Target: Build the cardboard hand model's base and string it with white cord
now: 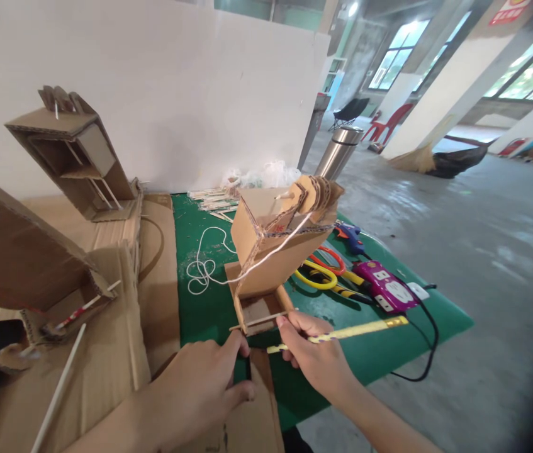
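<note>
Toward the near edge of the green surface (200, 314), a cardboard model (285, 261) stands on its base, an upright box behind an open tray (286, 299), with ridged discs (319, 194) on top. The left hand (200, 377) is at the tray's near left corner, thumb and forefinger apart; whether it touches the card cannot be told. The right hand (319, 358) has its grip closed on a thin stick (267, 319) lying across the tray's near end; a yellow patterned rod (358, 330) also lies within that hand. A white string (273, 251) runs down from the discs. Judgement: brace the corner lightly, hold the stick close to the wall and level, press evenly, and keep the rod clear of the card.
</note>
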